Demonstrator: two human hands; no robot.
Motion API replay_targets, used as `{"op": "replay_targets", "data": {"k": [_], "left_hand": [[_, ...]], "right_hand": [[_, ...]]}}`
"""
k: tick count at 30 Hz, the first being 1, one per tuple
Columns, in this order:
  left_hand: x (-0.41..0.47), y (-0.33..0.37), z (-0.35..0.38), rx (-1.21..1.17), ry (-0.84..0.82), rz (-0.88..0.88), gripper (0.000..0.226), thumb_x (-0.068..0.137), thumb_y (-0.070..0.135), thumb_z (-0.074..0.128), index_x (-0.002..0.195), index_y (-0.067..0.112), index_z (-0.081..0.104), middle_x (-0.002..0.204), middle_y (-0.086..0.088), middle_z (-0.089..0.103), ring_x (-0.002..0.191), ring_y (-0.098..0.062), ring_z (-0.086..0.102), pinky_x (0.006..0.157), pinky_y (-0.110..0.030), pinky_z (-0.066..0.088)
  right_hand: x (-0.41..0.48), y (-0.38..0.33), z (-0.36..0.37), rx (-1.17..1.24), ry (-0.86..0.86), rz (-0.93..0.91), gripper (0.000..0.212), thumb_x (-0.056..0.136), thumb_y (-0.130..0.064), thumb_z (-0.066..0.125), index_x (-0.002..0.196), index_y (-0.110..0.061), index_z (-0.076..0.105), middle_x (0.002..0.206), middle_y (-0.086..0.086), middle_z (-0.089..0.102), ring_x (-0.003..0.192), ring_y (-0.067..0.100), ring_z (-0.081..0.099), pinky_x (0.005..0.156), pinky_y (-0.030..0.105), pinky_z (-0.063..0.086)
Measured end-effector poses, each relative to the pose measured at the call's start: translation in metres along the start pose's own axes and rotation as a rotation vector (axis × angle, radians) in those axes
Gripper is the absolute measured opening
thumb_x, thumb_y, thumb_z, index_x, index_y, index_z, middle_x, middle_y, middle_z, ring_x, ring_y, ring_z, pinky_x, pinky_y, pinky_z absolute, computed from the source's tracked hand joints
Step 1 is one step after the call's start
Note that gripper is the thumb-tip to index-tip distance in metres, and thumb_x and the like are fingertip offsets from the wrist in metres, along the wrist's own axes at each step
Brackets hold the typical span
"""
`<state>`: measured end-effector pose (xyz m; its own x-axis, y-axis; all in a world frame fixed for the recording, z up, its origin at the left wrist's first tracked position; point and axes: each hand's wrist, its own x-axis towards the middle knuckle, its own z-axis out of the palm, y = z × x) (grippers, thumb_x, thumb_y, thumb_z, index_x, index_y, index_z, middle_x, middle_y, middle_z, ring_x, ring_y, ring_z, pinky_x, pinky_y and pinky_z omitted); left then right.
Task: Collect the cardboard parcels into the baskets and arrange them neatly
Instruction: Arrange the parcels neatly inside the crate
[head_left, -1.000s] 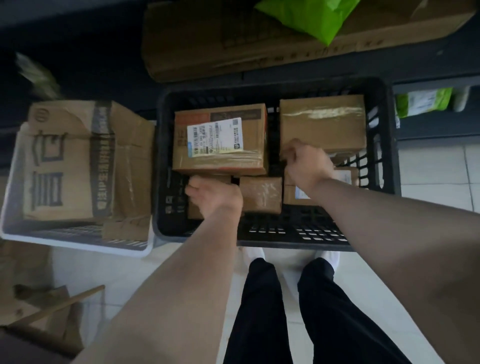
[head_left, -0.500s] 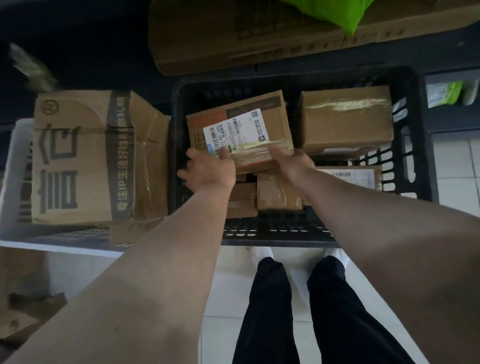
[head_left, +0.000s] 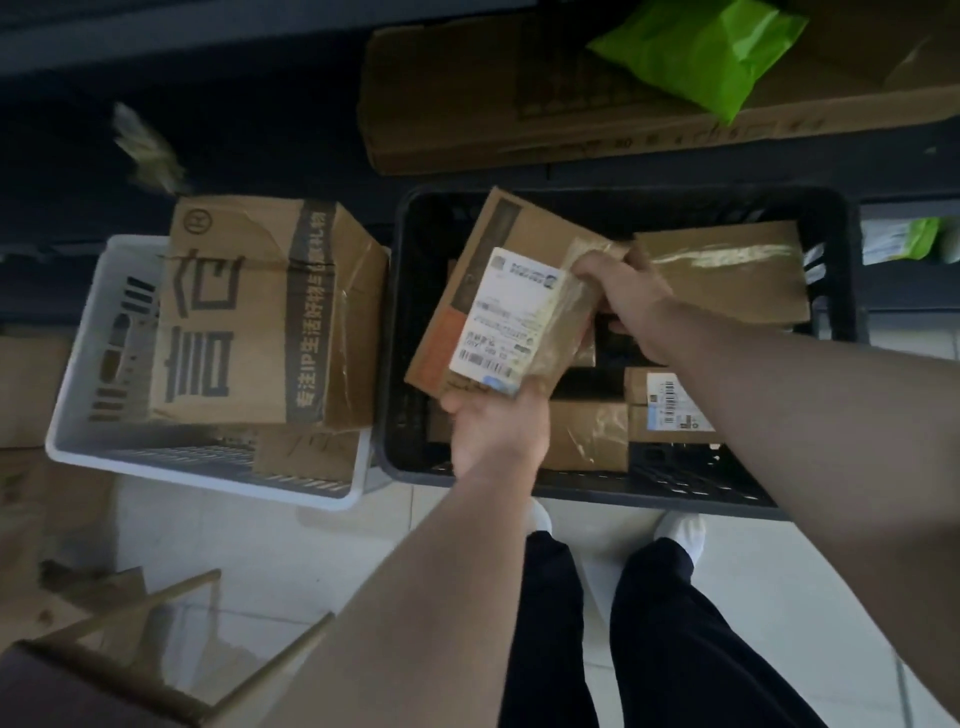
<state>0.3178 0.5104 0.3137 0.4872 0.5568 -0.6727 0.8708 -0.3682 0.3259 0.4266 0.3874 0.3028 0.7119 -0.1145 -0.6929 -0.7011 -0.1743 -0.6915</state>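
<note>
Both my hands hold a labelled cardboard parcel (head_left: 498, 296), lifted and tilted above the black basket (head_left: 675, 491). My left hand (head_left: 496, 431) grips its near lower corner; my right hand (head_left: 623, 296) grips its right upper edge. Under it in the black basket lie a taped parcel (head_left: 727, 270) at the back right, a small taped parcel (head_left: 589, 434) and two labelled ones (head_left: 670, 405) at the front. The white basket (head_left: 98, 374) to the left holds a big printed box (head_left: 249, 312) leaning on a smaller box (head_left: 306, 452).
A long flat carton (head_left: 519, 114) with a green plastic bag (head_left: 701, 52) on it lies behind the black basket on a dark shelf. Loose cardboard (head_left: 31, 384) and a wooden frame (head_left: 171, 603) sit at the left on the tiled floor. My legs stand just before the black basket.
The labelled parcel rose out of the black basket and turned on end, its label now upright. My right hand moved from its lower edge to the upper right edge.
</note>
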Motion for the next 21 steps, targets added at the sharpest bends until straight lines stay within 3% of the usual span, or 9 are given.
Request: {"op": "replay_targets", "data": {"k": [3, 7, 9, 11, 12, 14, 16, 18, 21], "left_hand": [[0.004, 0.001, -0.018, -0.144, -0.039, -0.121, 0.064, 0.088, 0.049, 0.063, 0.132, 0.013, 0.034, 0.095, 0.001, 0.055, 0.081, -0.018, 0.061, 0.067, -0.031, 0.052], [0.001, 0.006, -0.024, -0.067, -0.234, -0.126, 0.028, 0.089, 0.038, 0.062, 0.106, 0.017, 0.058, 0.085, 0.0, 0.068, 0.069, -0.012, 0.06, 0.068, -0.028, 0.054], [0.007, 0.008, -0.027, 0.12, -0.059, 0.07, 0.031, 0.086, 0.041, 0.061, 0.105, 0.017, 0.061, 0.089, -0.001, 0.068, 0.079, -0.018, 0.064, 0.071, -0.032, 0.056], [0.016, 0.009, -0.035, 0.325, 0.189, 0.249, 0.045, 0.084, 0.04, 0.066, 0.119, 0.014, 0.054, 0.114, -0.007, 0.061, 0.104, -0.028, 0.059, 0.077, -0.038, 0.053], [0.023, 0.006, -0.039, 0.395, 0.236, 0.289, 0.056, 0.083, 0.037, 0.069, 0.129, 0.014, 0.046, 0.131, -0.012, 0.052, 0.118, -0.032, 0.049, 0.086, -0.043, 0.051], [0.034, -0.001, -0.044, 0.554, 0.172, 0.295, 0.069, 0.086, 0.029, 0.067, 0.144, 0.019, 0.031, 0.156, -0.014, 0.022, 0.138, -0.037, 0.026, 0.102, -0.047, 0.042], [0.04, -0.006, -0.039, 0.75, 0.131, 0.295, 0.068, 0.088, 0.022, 0.063, 0.146, 0.021, 0.028, 0.159, -0.013, 0.011, 0.142, -0.038, 0.015, 0.105, -0.046, 0.041], [0.039, -0.011, -0.03, 0.866, 0.185, 0.349, 0.06, 0.089, 0.02, 0.06, 0.142, 0.017, 0.033, 0.151, -0.015, 0.026, 0.137, -0.038, 0.023, 0.105, -0.045, 0.04], [0.036, -0.012, -0.022, 0.935, 0.24, 0.439, 0.052, 0.093, 0.019, 0.054, 0.141, 0.011, 0.035, 0.141, -0.015, 0.039, 0.128, -0.032, 0.037, 0.103, -0.043, 0.04]], "right_hand": [[-0.006, -0.016, 0.013, -0.164, -0.074, -0.031, 0.067, 0.072, -0.054, 0.06, 0.134, -0.042, 0.038, 0.118, -0.002, 0.06, 0.104, 0.025, 0.06, 0.093, 0.046, 0.049], [0.005, 0.007, 0.049, -0.336, -0.185, 0.012, 0.084, 0.068, -0.057, 0.059, 0.144, -0.031, 0.037, 0.124, 0.004, 0.063, 0.1, 0.025, 0.065, 0.086, 0.04, 0.055], [-0.009, 0.02, 0.062, -0.399, -0.187, 0.004, 0.077, 0.079, -0.054, 0.059, 0.147, -0.029, 0.033, 0.131, 0.006, 0.059, 0.108, 0.026, 0.063, 0.088, 0.037, 0.053], [-0.022, 0.029, 0.066, -0.457, -0.139, -0.027, 0.067, 0.092, -0.045, 0.056, 0.149, -0.025, 0.029, 0.135, 0.008, 0.055, 0.112, 0.027, 0.06, 0.083, 0.032, 0.051], [-0.023, 0.036, 0.066, -0.465, -0.137, -0.03, 0.062, 0.094, -0.041, 0.056, 0.148, -0.023, 0.031, 0.136, 0.009, 0.054, 0.11, 0.026, 0.061, 0.079, 0.031, 0.05], [-0.025, 0.043, 0.063, -0.47, -0.195, -0.044, 0.058, 0.096, -0.035, 0.055, 0.148, -0.02, 0.033, 0.136, 0.008, 0.054, 0.097, 0.02, 0.062, 0.072, 0.026, 0.05], [-0.025, 0.047, 0.062, -0.513, -0.255, -0.056, 0.06, 0.098, -0.034, 0.054, 0.15, -0.022, 0.028, 0.137, 0.007, 0.054, 0.083, 0.014, 0.056, 0.06, 0.022, 0.044], [-0.023, 0.048, 0.065, -0.576, -0.251, -0.043, 0.065, 0.098, -0.035, 0.052, 0.153, -0.023, 0.02, 0.14, 0.009, 0.052, 0.084, 0.017, 0.055, 0.053, 0.023, 0.041], [-0.022, 0.049, 0.069, -0.652, -0.226, -0.03, 0.066, 0.099, -0.037, 0.05, 0.155, -0.025, 0.016, 0.141, 0.011, 0.051, 0.086, 0.021, 0.06, 0.053, 0.025, 0.044]]}}
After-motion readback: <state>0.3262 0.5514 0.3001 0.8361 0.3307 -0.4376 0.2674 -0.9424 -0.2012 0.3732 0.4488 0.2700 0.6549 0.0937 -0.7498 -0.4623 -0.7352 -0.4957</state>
